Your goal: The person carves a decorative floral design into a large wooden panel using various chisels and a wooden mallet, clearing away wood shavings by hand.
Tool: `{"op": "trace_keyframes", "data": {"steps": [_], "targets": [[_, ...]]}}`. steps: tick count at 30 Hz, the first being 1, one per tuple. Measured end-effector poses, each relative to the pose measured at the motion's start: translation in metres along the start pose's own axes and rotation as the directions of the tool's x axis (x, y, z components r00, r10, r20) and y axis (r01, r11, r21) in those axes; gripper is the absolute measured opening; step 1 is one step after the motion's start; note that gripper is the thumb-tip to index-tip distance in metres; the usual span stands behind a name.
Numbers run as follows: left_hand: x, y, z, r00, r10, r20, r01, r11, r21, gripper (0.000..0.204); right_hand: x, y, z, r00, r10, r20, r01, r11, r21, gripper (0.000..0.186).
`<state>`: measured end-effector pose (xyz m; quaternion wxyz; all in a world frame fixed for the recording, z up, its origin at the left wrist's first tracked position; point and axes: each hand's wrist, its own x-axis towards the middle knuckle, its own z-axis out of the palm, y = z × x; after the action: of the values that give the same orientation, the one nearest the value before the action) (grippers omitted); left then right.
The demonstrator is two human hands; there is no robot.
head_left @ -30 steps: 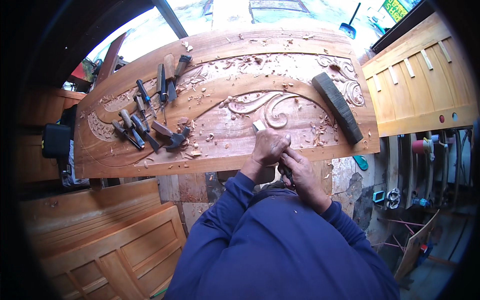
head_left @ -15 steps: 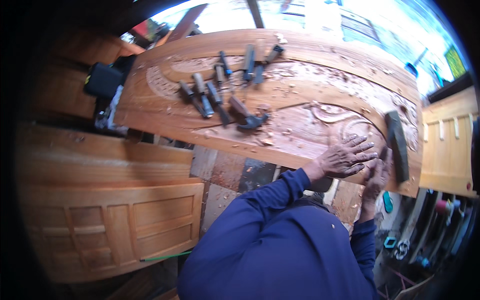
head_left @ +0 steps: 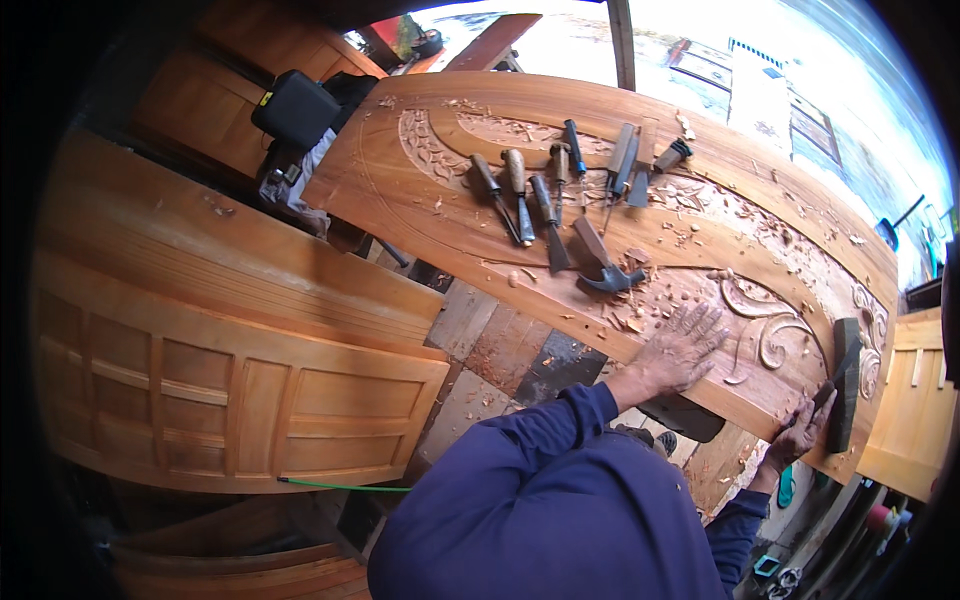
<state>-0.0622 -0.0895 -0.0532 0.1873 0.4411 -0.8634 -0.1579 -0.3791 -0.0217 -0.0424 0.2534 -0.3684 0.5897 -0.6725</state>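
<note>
Reddish-brown wood makes up the big carved panel (head_left: 640, 232), laid flat in front of me, and my left hand (head_left: 685, 350) rests palm down on its near edge, fingers slightly apart. Taking clock directions from that hand, a raised scroll (head_left: 775, 335) curls at about three, with leafy carving running along the sunken band past one. My right hand (head_left: 798, 432) is at four, by the edge, next to a dark slim tool (head_left: 832, 388); I cannot tell whether its fingers are closed on it. A dark wooden block (head_left: 845, 400) lies just beyond, at half past three. Between ten and eleven sits a claw hammer (head_left: 612, 279), then a spread of wooden-handled chisels (head_left: 515, 175), with more blades (head_left: 622, 160) nearer twelve. Pale shavings (head_left: 686, 126) are scattered over the whole surface. Around me, worn tiles (head_left: 500, 345) of brown, grey and black cover the floor at nine, and farther that way lean panelled doors (head_left: 262, 400). A lighter door (head_left: 905, 410) stands past the block, and a green slipper (head_left: 786, 487) lies at five. Bright daylight fills the yard toward one. At ten, a black case (head_left: 298, 112) bears a small yellow mark (head_left: 266, 98) too tiny to read.
</note>
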Motion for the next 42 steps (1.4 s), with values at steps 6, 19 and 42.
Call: {"op": "trace_keyframes", "data": {"steps": [6, 19, 42], "targets": [[0.002, 0.0, -0.003, 1.0, -0.006, 0.021, 0.006, 0.999, -0.035, 0.068, -0.002, 0.003, -0.001, 1.0, 0.023, -0.021, -0.024, 0.999, -0.027, 0.054], [0.0, 0.011, -0.018, 0.995, -0.095, 0.034, 0.093, 0.993, 0.067, 0.076, -0.007, 0.003, -0.004, 1.0, 0.002, -0.003, -0.002, 0.998, -0.056, 0.055], [0.005, 0.012, -0.011, 0.989, -0.145, -0.041, 0.151, 0.966, 0.21, 0.081, -0.017, -0.011, -0.001, 0.998, 0.057, 0.037, -0.057, 0.998, -0.027, 0.057]]}}
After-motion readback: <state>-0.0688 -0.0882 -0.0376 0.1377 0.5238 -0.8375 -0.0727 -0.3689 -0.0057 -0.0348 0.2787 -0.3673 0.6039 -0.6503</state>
